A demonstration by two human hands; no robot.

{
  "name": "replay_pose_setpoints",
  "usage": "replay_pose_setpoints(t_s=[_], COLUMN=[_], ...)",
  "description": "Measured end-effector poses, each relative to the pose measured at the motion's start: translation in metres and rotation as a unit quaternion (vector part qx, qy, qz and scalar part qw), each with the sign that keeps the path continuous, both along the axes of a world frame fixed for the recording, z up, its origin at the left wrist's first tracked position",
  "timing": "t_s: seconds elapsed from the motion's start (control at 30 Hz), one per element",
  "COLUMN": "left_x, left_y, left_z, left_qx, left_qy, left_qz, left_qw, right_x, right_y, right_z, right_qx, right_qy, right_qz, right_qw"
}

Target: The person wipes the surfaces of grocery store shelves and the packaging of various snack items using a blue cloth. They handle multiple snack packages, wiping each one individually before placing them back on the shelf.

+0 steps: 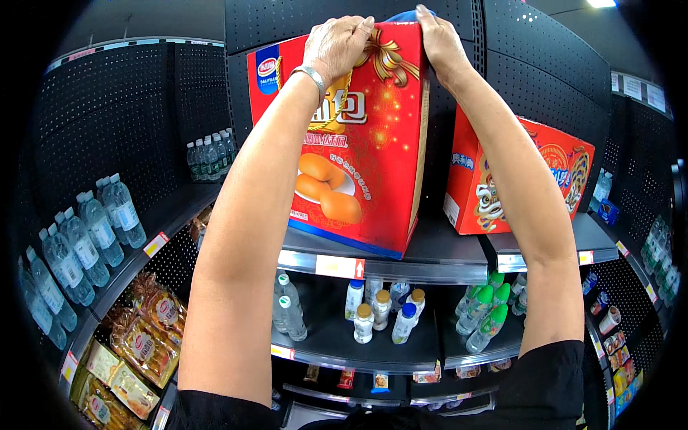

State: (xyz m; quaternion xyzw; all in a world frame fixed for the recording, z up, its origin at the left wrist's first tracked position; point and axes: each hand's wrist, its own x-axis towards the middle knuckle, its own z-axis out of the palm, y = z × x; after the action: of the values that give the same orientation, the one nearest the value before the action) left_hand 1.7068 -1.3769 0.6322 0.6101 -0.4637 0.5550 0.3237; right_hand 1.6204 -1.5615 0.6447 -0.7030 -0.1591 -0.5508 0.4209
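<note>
A large red gift box of bread (390, 161) with a gold bow print and a yellow cord handle stands at the front of the black shelf (451, 251). My left hand (335, 49) is closed over its top edge, a silver bracelet on the wrist. At the top right corner my right hand (439, 44) grips the same box, its thumb on the edge. The fingertips behind the box are hidden. Something blue (403, 16) shows behind the top edge, near my right hand. My left forearm covers part of the box's front.
Right of my box stands another red gift box (534, 183), partly behind my right forearm. Small white bottles (363, 322) and green-capped bottles (487, 326) occupy the shelf below. Water bottles (86, 244) and bagged bread (147, 337) line the left shelves. A price rail (337, 266) edges the shelf.
</note>
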Motion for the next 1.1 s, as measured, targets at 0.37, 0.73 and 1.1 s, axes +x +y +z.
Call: replay_pose_setpoints(t_s=[0.37, 0.73, 1.1], left_x=[0.022, -0.009, -0.008], left_y=[-0.007, -0.003, -0.020], left_z=[0.005, -0.001, -0.004], left_qx=[-0.046, -0.087, -0.194], left_qy=[-0.161, 0.035, 0.025], left_qz=[0.075, -0.062, -0.019], left_qw=[0.983, 0.994, 0.981], right_x=[-0.042, -0.017, -0.006], right_y=[0.063, 0.016, 0.031], right_z=[0.042, 0.081, 0.015], right_qx=[-0.523, -0.310, 0.007], right_qy=[-0.002, -0.062, -0.343], right_qz=[-0.330, -0.256, -0.178], right_qw=[0.786, 0.913, 0.922])
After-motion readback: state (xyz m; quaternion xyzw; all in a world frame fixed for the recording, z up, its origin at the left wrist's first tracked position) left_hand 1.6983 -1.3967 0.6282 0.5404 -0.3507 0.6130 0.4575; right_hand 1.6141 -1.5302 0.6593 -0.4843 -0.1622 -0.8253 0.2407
